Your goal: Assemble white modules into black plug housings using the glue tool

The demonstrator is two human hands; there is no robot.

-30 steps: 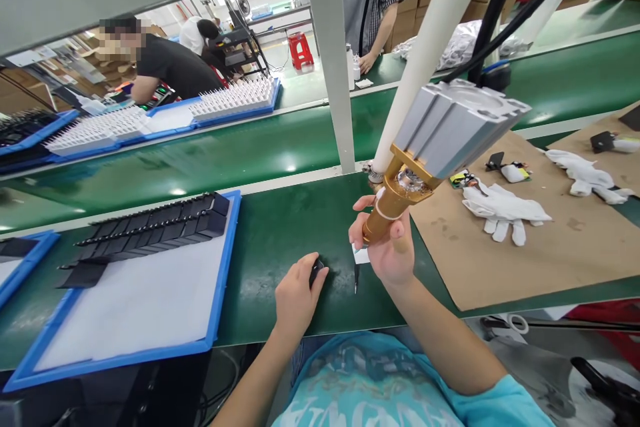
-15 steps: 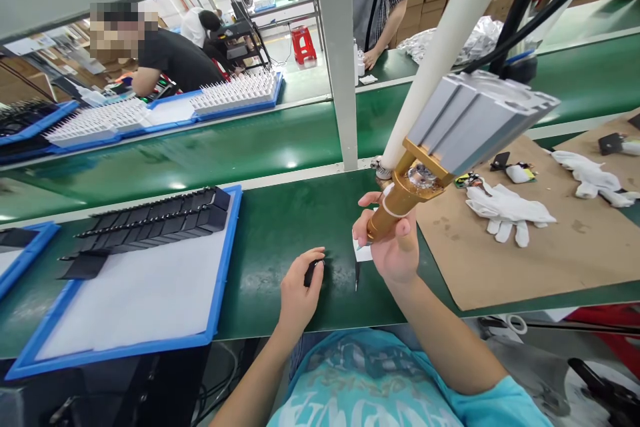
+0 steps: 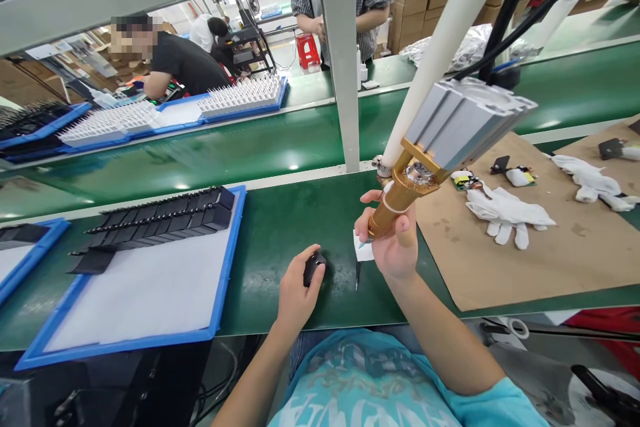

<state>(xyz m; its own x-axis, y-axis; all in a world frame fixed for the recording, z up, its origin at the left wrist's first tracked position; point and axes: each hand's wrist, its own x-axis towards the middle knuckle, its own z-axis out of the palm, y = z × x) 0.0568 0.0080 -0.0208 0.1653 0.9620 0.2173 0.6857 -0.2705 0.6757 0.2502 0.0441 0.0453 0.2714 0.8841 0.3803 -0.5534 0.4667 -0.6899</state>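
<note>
My left hand (image 3: 296, 291) rests on the green belt (image 3: 280, 227) with its fingers closed round a small black part (image 3: 313, 267). My right hand (image 3: 393, 240) is wrapped round the brass nozzle (image 3: 395, 203) of a hanging tool whose grey aluminium body (image 3: 463, 121) slants up to the right. The nozzle tip points down at a small white slip (image 3: 363, 250) on the belt. A thin dark pin (image 3: 357, 275) lies between my two hands.
A blue-rimmed tray (image 3: 135, 287) with rows of black parts (image 3: 165, 217) sits to my left. A brown cardboard sheet (image 3: 530, 247) with white gloves (image 3: 503, 210) lies to the right. A grey post (image 3: 340, 60) stands behind; other people work across the far belt.
My left hand has tipped the black part more upright. My right hand and the tool have barely shifted. The standing person behind the post has moved to the left.
</note>
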